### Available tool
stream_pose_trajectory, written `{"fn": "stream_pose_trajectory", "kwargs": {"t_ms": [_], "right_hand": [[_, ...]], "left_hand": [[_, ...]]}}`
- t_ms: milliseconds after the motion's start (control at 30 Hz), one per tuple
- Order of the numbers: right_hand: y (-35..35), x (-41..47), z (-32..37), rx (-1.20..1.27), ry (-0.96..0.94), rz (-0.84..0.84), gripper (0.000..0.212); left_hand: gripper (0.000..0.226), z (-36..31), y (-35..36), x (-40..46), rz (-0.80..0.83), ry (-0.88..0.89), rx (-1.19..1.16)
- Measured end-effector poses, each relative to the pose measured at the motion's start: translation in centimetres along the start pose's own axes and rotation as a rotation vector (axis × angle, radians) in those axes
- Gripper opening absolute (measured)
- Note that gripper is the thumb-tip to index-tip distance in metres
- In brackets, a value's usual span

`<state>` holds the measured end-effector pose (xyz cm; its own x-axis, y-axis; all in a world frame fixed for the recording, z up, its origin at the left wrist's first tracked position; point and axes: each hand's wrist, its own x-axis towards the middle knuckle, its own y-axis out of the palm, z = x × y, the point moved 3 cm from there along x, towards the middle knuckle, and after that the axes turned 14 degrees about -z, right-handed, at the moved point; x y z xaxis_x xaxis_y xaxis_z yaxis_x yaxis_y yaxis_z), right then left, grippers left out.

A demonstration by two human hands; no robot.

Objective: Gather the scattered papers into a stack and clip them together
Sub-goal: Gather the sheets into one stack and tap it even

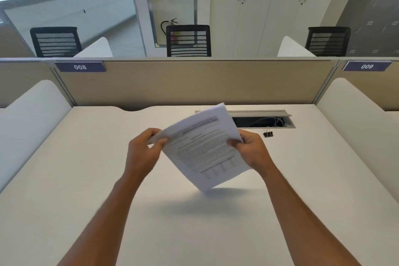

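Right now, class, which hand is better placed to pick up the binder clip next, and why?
The right hand. The binder clip lies on the desk just beyond it, on the right side, while the left hand is across the papers. The left grip could keep holding the stack.

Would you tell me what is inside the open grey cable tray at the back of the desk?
Pale cables lie inside the grey cable tray; the held stack of printed white papers covers its left end.

Printed white papers [205,149] held tilted above the desk; black binder clip [268,133] lies just right
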<state>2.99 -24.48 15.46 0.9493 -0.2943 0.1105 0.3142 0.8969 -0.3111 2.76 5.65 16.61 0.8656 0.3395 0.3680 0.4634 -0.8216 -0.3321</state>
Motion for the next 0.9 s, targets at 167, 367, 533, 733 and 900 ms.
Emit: {"fn": "stream_pose_trajectory", "kwargs": {"t_ms": [167,367,533,733,900], "right_hand": [[0.2,-1.6,-2.5,0.327,0.153,-0.055,0.018],[1.6,-3.0,-4.0,0.409,0.204,-0.104,0.018],[2.6,-3.5,-5.5,0.441,0.222,-0.144,0.019],[4.1,-4.6,-8.9,0.382,0.296,-0.113,0.026],[4.2,-3.9,-9.1,0.337,0.275,-0.116,0.027]], "left_hand": [[0.017,0.7,2.7,-2.2,0.135,-0.300,-0.484],[0.014,1.6,5.4,-5.0,0.066,-0.347,-0.441],[0.015,2.8,6.2,-5.7,-0.038,-0.308,-0.363],[0.018,6.0,7.5,-7.6,-0.039,-0.373,-0.275],[0.019,6.3,7.8,-8.0,-0.086,-0.381,-0.272]]}}
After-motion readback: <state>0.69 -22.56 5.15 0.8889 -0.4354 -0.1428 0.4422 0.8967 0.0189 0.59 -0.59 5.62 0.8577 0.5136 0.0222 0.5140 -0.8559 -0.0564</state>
